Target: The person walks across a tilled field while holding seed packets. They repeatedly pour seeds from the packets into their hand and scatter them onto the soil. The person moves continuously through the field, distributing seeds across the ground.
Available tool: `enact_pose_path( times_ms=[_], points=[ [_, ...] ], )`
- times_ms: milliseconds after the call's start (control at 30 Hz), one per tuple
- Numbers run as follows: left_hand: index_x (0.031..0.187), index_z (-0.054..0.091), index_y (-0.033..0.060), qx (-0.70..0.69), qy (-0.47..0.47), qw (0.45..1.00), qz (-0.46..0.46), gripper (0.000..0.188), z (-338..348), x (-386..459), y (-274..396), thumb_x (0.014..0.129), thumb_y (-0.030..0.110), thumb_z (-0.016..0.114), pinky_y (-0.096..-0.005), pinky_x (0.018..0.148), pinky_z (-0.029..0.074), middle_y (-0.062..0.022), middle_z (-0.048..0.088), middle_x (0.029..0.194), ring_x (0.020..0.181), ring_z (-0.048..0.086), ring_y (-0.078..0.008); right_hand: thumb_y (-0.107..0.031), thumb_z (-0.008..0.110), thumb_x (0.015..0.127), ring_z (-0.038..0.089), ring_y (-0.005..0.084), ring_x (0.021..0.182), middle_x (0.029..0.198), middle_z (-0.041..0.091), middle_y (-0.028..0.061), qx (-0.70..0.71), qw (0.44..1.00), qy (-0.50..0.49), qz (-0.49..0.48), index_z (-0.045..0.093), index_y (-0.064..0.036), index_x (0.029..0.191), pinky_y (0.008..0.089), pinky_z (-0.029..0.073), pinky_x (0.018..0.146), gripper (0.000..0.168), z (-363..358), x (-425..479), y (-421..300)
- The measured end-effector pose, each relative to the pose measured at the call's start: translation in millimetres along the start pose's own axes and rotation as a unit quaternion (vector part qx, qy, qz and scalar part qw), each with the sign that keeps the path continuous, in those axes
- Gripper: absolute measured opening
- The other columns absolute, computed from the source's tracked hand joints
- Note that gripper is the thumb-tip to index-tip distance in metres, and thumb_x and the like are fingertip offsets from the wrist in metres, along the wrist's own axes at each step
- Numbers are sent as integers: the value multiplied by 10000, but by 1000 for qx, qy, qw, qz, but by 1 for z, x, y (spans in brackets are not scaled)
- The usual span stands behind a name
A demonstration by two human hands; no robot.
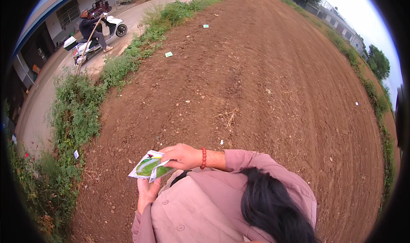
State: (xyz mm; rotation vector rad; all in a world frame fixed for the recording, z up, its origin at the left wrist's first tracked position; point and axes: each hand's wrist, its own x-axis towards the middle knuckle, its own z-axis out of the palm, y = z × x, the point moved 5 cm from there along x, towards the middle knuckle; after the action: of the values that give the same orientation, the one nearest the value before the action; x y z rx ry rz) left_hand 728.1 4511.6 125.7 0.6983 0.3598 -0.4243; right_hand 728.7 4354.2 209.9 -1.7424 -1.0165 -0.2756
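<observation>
Seed packets with green leaf pictures (148, 166) are held in front of my body, at the lower left of the head view; at least two seem to overlap. My left hand (148, 189) grips them from below, its fingers partly hidden behind them. From above, my right hand (179, 156) holds their upper right side, with a red bead bracelet (203, 158) on the wrist. Bare brown soil (256, 114) lies beyond my hands. Two green-and-white packets or cards (168, 54) rest on the soil farther off.
Leafy weeds (77, 111) border the soil on the left. Beyond them, a person (88, 26) sits on a white scooter (112, 23) on a concrete road, near a long wooden pole (89, 39). Dry stalks (230, 118), stones and white scraps lie on the soil. Buildings stand at both sides.
</observation>
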Motion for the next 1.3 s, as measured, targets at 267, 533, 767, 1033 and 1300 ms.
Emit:
enact_pose_path(
  times_ms=[267,533,767,1033,1300],
  points=[
    [1031,445,58,-32,39,999,-13,284,-24,4,-2,834,222,323,-256,591,505,-74,511,990,841,536,-165,-153,516,746,543,196,725,786,548,95,104,989,34,99,545,-5,813,288,424,626,165,2,-8,29],
    [515,290,144,-154,3,987,-43,394,-99,-15,14,827,376,357,-190,283,147,36,246,420,319,202,-69,-99,481,782,534,139,797,900,557,72,510,793,168,290,501,13,951,273,422,729,203,30,-23,81],
    [828,482,14,-123,83,982,119,184,-103,-19,53,836,172,389,-183,422,347,-16,437,620,511,402,-87,-126,414,824,445,173,973,1062,464,82,487,803,115,325,382,0,1093,321,330,850,298,43,-9,88],
    [1037,412,-95,-34,537,671,510,271,-323,-307,184,772,-70,366,-231,684,479,-178,491,935,812,526,-200,-131,417,824,446,172,964,1050,467,81,497,798,-17,341,393,-4,1077,322,330,849,285,79,35,98],
    [945,485,-100,-95,666,502,544,217,-346,-426,114,753,-99,384,-230,624,489,-176,524,913,738,563,-220,-146,410,831,470,156,931,1029,483,67,479,799,-88,353,403,-13,1065,302,362,807,270,92,55,81]
  ],
)
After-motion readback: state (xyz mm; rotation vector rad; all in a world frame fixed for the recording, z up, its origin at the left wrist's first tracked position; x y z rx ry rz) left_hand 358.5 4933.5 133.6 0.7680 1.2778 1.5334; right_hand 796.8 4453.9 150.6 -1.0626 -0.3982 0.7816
